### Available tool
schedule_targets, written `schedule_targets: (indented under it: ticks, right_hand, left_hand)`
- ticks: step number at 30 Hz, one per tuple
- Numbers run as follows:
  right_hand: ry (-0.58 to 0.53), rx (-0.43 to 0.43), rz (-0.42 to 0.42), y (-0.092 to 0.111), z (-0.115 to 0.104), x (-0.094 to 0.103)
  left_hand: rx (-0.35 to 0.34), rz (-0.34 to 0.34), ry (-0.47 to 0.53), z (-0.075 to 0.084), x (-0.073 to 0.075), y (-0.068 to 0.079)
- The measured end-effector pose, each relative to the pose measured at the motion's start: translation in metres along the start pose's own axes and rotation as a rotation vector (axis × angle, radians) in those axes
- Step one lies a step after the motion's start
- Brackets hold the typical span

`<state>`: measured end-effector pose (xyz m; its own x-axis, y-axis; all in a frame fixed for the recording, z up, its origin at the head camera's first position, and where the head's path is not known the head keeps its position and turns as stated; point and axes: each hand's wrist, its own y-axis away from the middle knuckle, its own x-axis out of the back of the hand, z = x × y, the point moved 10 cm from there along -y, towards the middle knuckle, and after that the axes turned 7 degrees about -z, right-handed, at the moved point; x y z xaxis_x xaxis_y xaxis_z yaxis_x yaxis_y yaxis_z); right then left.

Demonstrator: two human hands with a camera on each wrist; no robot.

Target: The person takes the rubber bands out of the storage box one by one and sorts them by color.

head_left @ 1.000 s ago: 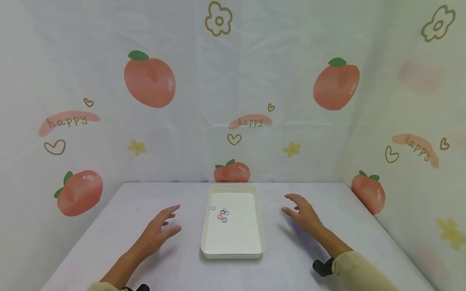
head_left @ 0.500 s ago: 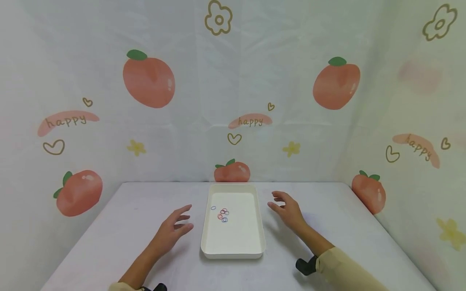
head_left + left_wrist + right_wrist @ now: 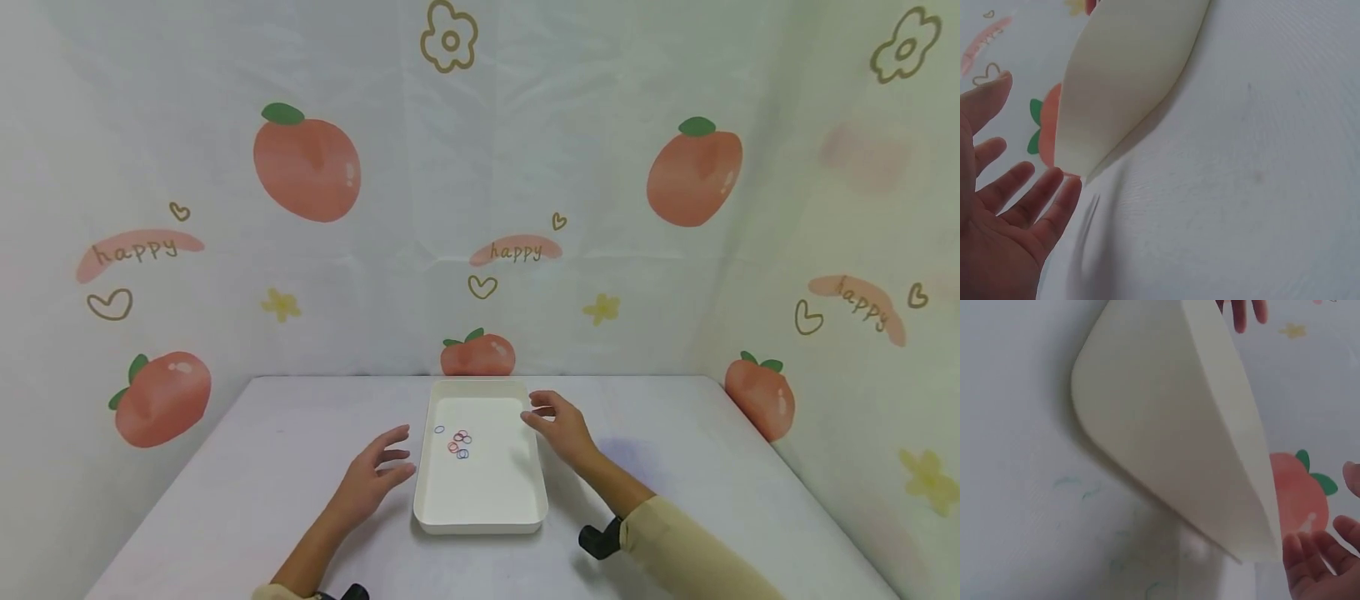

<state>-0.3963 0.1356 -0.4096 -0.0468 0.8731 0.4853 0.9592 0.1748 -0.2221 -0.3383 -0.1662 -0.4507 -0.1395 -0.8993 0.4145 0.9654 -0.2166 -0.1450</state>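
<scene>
A white rectangular tray [image 3: 495,492] lies lengthwise on the table. On its floor, left of the middle, are several small thin rings; red ones [image 3: 453,447] and blue ones [image 3: 462,454] overlap in a loose cluster, and a single blue ring [image 3: 439,429] sits apart near the left wall. My left hand [image 3: 367,483] hovers just beside the tray's left side, fingers spread and holding nothing. At the far right side my right hand [image 3: 562,425] has its fingertips over the tray's rim, relaxed and without a thing in them. Whether they touch the rim I cannot tell.
The table [image 3: 300,417] has a pale cloth cover. Behind and to the right hangs a white curtain [image 3: 397,183] printed with peaches, flowers and hearts. A black wrist strap mount [image 3: 600,540] sits on the right wrist by the beige sleeve [image 3: 682,550].
Both hands have moved inward toward the tray, the left one rightward and the right one leftward to its rim. Tray and rings stay where they were.
</scene>
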Motion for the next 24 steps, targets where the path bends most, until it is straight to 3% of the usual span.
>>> schedule_targets:
  ticks: [5,14,24]
  right_hand:
    - [-0.048,-0.060,-0.058,-0.003,-0.005,-0.014]
    - [-0.032,-0.140,-0.123,-0.012,-0.007,-0.040]
    - [0.003,-0.160,-0.239,-0.022,-0.011,-0.068]
  left_hand:
    - [0.040,0.003,0.000,-0.007,-0.007,-0.004]
    - [0.071,-0.040,0.115,-0.012,-0.019,-0.006]
    - [0.074,-0.122,0.157,-0.015,-0.027,-0.008]
